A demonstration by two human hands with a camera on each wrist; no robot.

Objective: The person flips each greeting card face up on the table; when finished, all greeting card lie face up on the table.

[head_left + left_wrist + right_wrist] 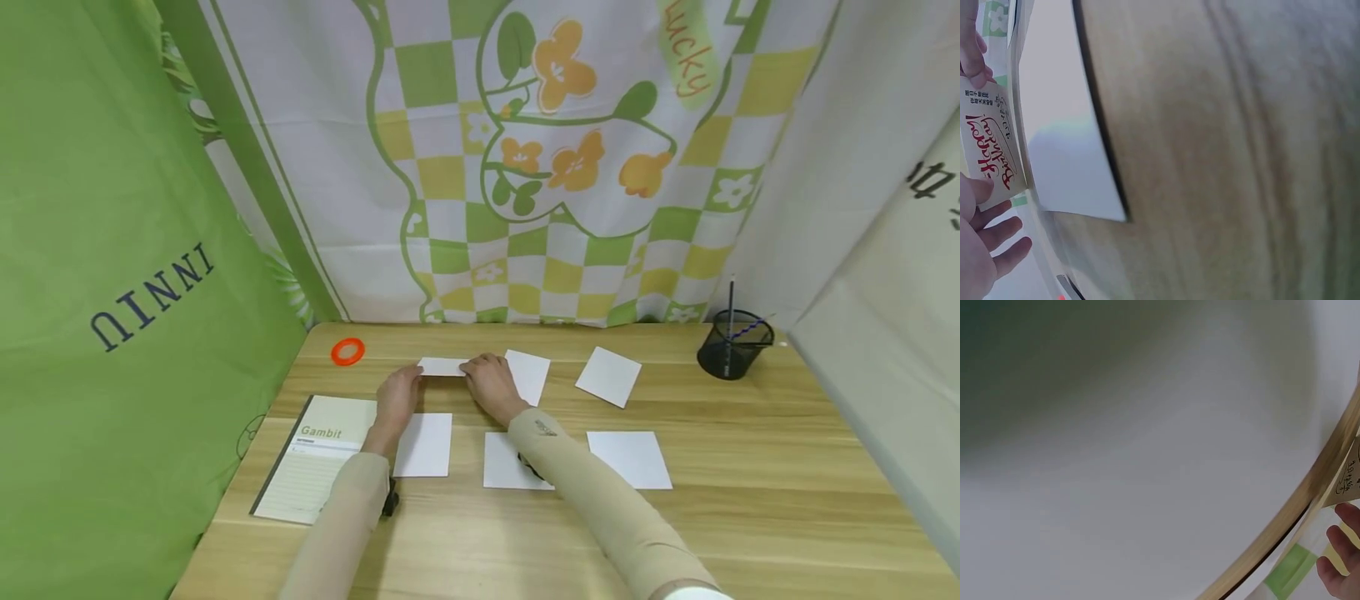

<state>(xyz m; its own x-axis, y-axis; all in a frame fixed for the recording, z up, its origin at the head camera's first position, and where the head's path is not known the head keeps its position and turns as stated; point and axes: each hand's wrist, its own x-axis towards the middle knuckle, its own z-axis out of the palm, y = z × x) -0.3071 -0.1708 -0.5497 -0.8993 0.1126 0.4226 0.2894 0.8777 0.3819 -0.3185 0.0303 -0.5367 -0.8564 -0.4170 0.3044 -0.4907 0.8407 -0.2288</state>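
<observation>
Near the back of the table, both hands hold a small card by its opposite ends. Its upper face looks plain white in the head view. In the left wrist view the card shows red "Happy Birthday!" lettering and small black writing. My left hand pinches the left end, thumb on the printed side. The right hand grips the other end, beside a white card on the table. Only part of the right hand and a card corner appear in the right wrist view.
White cards lie below my left hand, under the right forearm, and to the right. A "Gambit" notebook is at left, with an orange ring behind it. A black mesh pen cup stands back right.
</observation>
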